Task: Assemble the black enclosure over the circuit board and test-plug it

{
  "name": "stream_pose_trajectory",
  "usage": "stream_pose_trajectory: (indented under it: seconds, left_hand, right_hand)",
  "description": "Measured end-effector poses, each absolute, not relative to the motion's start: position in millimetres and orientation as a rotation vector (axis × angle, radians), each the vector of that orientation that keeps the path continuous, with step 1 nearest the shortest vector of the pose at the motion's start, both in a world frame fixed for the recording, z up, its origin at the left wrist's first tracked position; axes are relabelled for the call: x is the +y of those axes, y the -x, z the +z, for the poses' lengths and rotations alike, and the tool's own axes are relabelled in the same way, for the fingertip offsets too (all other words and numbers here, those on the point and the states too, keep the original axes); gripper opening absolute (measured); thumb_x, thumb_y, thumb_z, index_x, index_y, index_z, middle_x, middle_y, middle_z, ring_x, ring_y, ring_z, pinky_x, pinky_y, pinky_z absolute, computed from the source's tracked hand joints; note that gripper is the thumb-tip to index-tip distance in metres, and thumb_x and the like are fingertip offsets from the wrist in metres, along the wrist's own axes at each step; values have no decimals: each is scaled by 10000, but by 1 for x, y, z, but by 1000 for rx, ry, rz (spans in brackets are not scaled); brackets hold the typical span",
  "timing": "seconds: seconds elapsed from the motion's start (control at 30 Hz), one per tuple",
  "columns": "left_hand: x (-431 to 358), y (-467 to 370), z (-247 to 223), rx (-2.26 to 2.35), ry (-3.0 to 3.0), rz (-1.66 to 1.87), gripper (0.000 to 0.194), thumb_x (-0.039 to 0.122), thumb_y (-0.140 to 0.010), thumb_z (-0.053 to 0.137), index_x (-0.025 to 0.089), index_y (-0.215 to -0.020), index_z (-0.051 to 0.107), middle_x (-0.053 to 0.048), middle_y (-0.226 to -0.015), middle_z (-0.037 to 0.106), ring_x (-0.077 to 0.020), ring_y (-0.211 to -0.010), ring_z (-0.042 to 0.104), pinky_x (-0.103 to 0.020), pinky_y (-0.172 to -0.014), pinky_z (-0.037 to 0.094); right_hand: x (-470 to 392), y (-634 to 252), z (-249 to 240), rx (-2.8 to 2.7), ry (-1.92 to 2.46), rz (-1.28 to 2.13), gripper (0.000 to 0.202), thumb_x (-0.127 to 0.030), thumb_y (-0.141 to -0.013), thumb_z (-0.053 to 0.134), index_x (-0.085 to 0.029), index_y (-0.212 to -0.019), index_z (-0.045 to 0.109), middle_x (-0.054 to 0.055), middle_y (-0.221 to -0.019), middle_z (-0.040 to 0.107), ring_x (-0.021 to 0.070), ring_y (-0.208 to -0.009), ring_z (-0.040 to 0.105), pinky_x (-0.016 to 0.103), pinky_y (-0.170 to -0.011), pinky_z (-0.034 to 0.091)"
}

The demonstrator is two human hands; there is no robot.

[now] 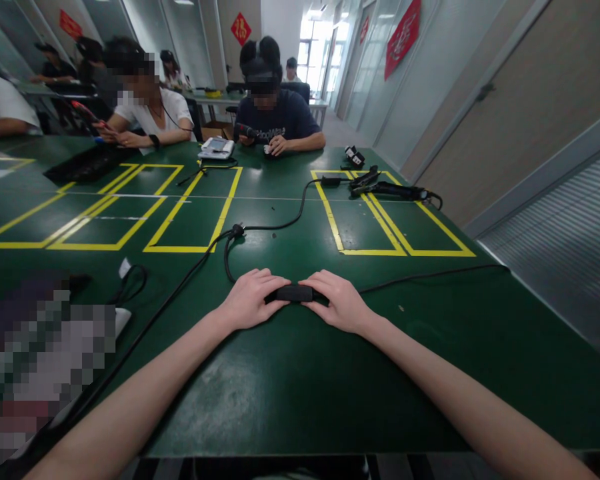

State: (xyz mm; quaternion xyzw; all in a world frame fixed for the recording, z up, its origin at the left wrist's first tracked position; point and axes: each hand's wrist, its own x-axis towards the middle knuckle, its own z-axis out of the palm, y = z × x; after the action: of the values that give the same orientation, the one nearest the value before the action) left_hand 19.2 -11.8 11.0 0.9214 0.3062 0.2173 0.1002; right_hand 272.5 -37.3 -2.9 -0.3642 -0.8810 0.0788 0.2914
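A black power adapter (296, 293), a small oblong block on a cable, is held level between my two hands just above or on the green table. My left hand (253, 298) pinches its left end between thumb and fingers. Around the right end, my right hand (337, 300) closes in the same way. From the right side a thin black cable (430, 272) runs to the table's right edge. On the left a cable (227, 260) loops up toward a black plug (237, 231) lying on the table.
Yellow tape rectangles (375, 253) mark the green table (290, 393). A black hair-straightener-like tool (390, 190) lies at the far right, with a second small black block (331, 181) on a cord. A co-worker (280, 117) sits opposite; a black tray (87, 163) stands far left.
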Motion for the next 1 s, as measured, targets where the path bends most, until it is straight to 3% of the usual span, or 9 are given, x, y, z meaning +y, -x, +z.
stream_pose_trajectory:
  seconds: [0.13,0.3,0.5,0.63,0.87,1.0]
  left_hand:
    - [-12,-19,11,915,-2760,631,288,361,-985,633,192,-1207,704,-76,-982,754,-224,-875,665,-352,-826,522]
    - [-11,-19,6,847,-2760,756,413,379,-971,651,169,-1326,644,-103,-1089,748,-237,-960,680,-365,-852,545]
    - [-15,-22,8,845,-2803,767,347,373,-1008,592,161,-1271,671,-122,-1081,752,-248,-990,704,-391,-874,546]
    - [-16,-23,9,822,-2782,773,396,397,-995,609,171,-1317,646,-129,-1153,754,-255,-1044,709,-392,-901,548]
    - [-17,-23,9,822,-2734,761,405,464,-1003,580,182,-1277,673,-112,-1093,769,-242,-979,721,-376,-889,546]
    - [-20,-26,14,941,-2609,686,457,533,-1013,527,172,-1249,678,-92,-1067,752,-223,-910,708,-328,-790,546]
  right_hand:
    - [-38,-271,-2,-2300,872,129,305,-297,-977,644,-169,-1253,655,144,-1131,736,270,-981,682,433,-854,590]
    - [-39,-269,-3,-2263,831,135,251,-297,-979,651,-169,-1193,682,123,-1033,761,259,-937,693,422,-833,605]
    - [-40,-269,-6,-2230,799,159,311,-306,-974,661,-206,-1269,670,123,-1141,764,264,-1035,726,440,-895,617]
    - [-41,-267,-5,-2214,764,134,276,-275,-981,644,-196,-1242,682,117,-1062,784,253,-964,746,420,-849,629]
    - [-43,-265,-1,-2197,721,54,278,-229,-955,675,-162,-1224,684,144,-1089,777,249,-990,749,393,-855,642]
    - [-48,-264,2,-2262,613,-43,244,-159,-969,620,-187,-1200,694,123,-1102,778,244,-1027,737,413,-887,637]
